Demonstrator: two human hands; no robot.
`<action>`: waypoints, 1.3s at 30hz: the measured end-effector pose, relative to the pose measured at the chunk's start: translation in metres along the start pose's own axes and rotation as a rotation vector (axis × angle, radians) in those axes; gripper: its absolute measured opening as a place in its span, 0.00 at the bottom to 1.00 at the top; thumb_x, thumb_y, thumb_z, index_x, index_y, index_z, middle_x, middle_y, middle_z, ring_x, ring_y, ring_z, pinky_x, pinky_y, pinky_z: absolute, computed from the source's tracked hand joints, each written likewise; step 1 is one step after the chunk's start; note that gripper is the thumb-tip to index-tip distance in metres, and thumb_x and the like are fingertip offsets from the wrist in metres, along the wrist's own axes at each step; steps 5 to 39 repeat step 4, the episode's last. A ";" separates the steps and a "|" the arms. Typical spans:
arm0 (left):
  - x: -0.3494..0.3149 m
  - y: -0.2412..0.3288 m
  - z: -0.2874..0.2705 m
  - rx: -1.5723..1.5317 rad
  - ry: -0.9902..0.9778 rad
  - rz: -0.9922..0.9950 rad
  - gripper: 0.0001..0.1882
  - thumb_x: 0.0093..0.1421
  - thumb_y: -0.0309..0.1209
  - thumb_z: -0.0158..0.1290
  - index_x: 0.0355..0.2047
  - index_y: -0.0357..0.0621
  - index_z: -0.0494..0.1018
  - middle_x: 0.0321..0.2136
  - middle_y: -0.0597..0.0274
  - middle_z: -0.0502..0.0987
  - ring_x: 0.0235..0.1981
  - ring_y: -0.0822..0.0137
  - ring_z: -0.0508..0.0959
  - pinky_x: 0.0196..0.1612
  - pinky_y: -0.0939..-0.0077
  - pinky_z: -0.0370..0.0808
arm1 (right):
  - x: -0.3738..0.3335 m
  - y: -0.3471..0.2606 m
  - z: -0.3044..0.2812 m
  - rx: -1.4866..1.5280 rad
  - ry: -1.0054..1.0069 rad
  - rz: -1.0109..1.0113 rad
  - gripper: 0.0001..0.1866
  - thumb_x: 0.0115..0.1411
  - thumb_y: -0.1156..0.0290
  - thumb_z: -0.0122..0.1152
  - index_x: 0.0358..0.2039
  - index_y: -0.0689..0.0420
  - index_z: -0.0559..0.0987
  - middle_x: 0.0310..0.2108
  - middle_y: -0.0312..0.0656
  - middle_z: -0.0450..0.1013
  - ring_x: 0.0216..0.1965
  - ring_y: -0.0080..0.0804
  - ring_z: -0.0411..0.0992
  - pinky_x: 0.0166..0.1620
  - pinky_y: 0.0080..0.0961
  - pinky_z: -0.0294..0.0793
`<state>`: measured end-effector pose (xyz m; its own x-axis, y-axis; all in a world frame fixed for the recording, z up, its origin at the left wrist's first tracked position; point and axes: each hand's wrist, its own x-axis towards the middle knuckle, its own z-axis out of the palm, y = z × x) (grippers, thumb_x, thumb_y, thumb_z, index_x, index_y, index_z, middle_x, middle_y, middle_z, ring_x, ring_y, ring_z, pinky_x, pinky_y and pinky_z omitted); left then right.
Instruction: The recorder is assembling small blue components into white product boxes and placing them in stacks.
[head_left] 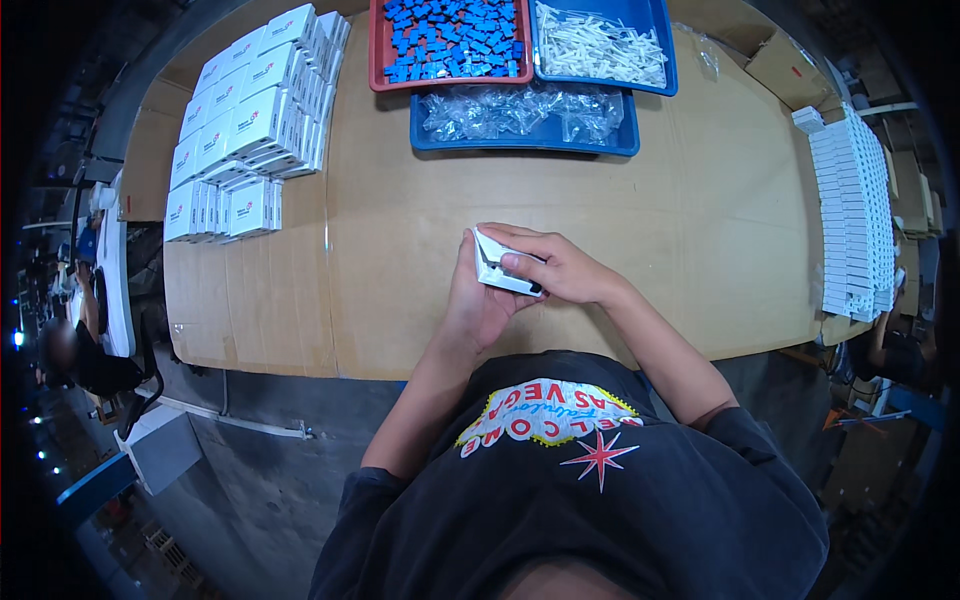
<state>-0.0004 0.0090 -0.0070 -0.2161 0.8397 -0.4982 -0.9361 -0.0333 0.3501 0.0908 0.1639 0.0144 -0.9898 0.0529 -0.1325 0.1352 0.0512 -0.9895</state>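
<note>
A small white box [484,268] is held between my two hands, in front of my body and above the table's near part. My left hand [478,308] cups it from below and the left, fingers closed around its side. Over its top and right side lies my right hand [562,264], gripping the far edge with its fingers while the thumb rests on the upper face. Something dark shows at the box's upper face and near corner; whether it is an opening or a thing inside, I cannot tell.
A cardboard-covered table [400,260] carries stacked white boxes [245,115] at left and white boxes in rows [850,215] at right. At the back are a red tray [377,60] of blue pieces, a blue tray [665,45] of white sticks and another blue tray [520,146] of clear plastic bags.
</note>
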 end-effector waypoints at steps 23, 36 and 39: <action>-0.015 0.007 0.023 0.110 0.066 0.068 0.39 0.75 0.65 0.21 0.67 0.50 0.63 0.56 0.53 0.77 0.56 0.54 0.81 0.53 0.53 0.84 | -0.004 -0.009 0.001 -0.217 -0.009 -0.165 0.28 0.75 0.58 0.56 0.70 0.57 0.70 0.73 0.49 0.62 0.74 0.46 0.59 0.74 0.33 0.56; -0.015 0.007 0.023 0.110 0.066 0.068 0.39 0.75 0.65 0.21 0.67 0.50 0.63 0.56 0.53 0.77 0.56 0.54 0.81 0.53 0.53 0.84 | -0.004 -0.009 0.001 -0.217 -0.009 -0.165 0.28 0.75 0.58 0.56 0.70 0.57 0.70 0.73 0.49 0.62 0.74 0.46 0.59 0.74 0.33 0.56; -0.015 0.007 0.023 0.110 0.066 0.068 0.39 0.75 0.65 0.21 0.67 0.50 0.63 0.56 0.53 0.77 0.56 0.54 0.81 0.53 0.53 0.84 | -0.004 -0.009 0.001 -0.217 -0.009 -0.165 0.28 0.75 0.58 0.56 0.70 0.57 0.70 0.73 0.49 0.62 0.74 0.46 0.59 0.74 0.33 0.56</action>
